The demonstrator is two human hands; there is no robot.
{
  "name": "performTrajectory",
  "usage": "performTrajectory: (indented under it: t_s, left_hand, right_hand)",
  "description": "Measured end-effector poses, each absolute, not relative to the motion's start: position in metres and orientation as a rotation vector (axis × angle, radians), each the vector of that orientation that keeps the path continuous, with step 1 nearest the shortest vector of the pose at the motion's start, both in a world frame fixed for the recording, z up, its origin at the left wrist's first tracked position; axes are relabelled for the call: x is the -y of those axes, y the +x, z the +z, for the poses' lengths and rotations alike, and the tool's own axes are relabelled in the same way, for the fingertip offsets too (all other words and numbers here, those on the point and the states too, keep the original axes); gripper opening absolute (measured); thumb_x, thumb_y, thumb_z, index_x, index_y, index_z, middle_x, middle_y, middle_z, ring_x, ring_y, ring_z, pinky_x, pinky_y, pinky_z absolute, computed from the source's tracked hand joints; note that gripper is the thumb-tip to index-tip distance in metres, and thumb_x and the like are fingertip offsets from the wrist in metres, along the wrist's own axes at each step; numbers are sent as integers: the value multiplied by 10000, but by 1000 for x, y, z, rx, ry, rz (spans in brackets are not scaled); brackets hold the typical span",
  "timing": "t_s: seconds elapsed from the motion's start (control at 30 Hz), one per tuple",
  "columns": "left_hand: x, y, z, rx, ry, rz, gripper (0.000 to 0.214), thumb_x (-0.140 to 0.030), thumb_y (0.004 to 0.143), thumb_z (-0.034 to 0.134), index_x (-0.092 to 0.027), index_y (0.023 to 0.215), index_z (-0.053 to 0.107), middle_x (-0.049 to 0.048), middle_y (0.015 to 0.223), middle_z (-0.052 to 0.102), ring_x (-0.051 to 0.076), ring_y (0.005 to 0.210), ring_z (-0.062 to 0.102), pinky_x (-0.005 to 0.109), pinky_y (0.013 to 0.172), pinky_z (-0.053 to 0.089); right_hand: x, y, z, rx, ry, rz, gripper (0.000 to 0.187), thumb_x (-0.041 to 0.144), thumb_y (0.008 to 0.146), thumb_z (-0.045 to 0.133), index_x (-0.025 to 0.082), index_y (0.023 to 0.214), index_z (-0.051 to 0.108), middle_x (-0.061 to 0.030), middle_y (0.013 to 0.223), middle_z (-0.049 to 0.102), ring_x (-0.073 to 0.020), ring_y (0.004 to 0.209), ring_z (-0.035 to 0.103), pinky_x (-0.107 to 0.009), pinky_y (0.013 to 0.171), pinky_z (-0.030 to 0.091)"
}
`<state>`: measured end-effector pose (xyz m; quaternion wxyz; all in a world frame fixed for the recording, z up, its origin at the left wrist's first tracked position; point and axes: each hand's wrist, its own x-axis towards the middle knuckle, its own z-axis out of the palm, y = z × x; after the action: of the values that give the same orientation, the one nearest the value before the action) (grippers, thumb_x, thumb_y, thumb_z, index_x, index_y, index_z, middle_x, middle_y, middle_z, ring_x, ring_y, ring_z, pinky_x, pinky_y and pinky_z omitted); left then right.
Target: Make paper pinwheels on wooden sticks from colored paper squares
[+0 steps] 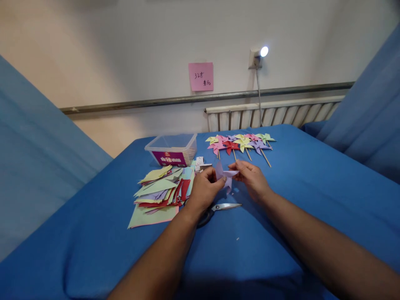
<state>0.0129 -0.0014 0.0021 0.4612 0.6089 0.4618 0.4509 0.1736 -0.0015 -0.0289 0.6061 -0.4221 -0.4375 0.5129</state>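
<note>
Forearms [312, 231] nearest, left hand [206, 188] pinches the lilac pinwheel [220, 170] just beyond the scissors [225, 206] while right hand [253, 179] closes finger and thumb on one vane; shaping seems underway, the next move likely needing a steady centre hold.

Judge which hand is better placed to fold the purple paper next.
Probably the right hand: it holds a tip of the purple paper, while the left hand pinches nearer the middle.

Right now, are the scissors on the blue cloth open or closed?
Closed, it appears: the scissors show their blades lying together as one narrow point. The left forearm partly hides the handles.
</note>
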Motion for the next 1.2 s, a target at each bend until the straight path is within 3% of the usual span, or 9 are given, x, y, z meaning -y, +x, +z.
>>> performTrajectory:
  t_s: [0.23, 0.37, 0.53, 0.73, 0.9, 1.2]
  left_hand:
    - [3, 14, 2, -1127, 1520, 1075, 182, -279, 617, 771, -178, 623, 619, -25, 598, 552, 126, 593, 482, 238, 586, 364]
    - [0, 12, 0, -1109, 1603, 1063, 169, -305, 685, 728, -170, 685, 627, -23, 634, 563, 116, 587, 479, 237, 577, 352]
    - [-1, 12, 0, -1122, 1502, 1067, 224, -318, 639, 764, -166, 626, 600, -37, 589, 531, 99, 559, 456, 221, 550, 337]
    - [0, 13, 0, -1024, 1278, 944, 281, -268, 557, 813, -148, 771, 677, 11, 714, 645, 131, 624, 555, 249, 617, 417]
    - [2, 13, 1, -1041, 1237, 934, 294, -276, 535, 835, -141, 734, 665, 17, 692, 652, 124, 603, 555, 248, 611, 420]
    - [-1, 7, 8, -1053, 1166, 1006, 332, -298, 521, 855, -125, 769, 718, 44, 718, 683, 136, 603, 579, 264, 624, 427]
  right_hand:
    - [4, 171, -28, 1095, -976, 1279, 372, 538, 690, 743, 179, 692, 646, -5, 654, 604, -139, 605, 537, -294, 620, 460]
    - [3, 173, -28, 1146, -957, 1296, 382, 553, 720, 715, 179, 693, 647, -10, 661, 601, -136, 598, 530, -291, 606, 441]
    - [2, 175, -29, 1147, -953, 1348, 360, 517, 673, 766, 180, 688, 638, 12, 635, 587, -116, 574, 507, -282, 606, 426]
    - [2, 176, -30, 1112, -940, 1426, 333, 479, 671, 779, 184, 688, 626, 17, 634, 585, -114, 570, 512, -283, 601, 433]
    - [0, 180, -29, 1123, -853, 1398, 238, 385, 676, 790, 212, 803, 686, 10, 755, 654, -130, 672, 586, -298, 683, 464]
    - [8, 189, -16, 1639, -842, 847, 236, 280, 824, 645, 269, 1047, 722, -42, 1054, 710, -215, 1018, 637, -408, 942, 462]
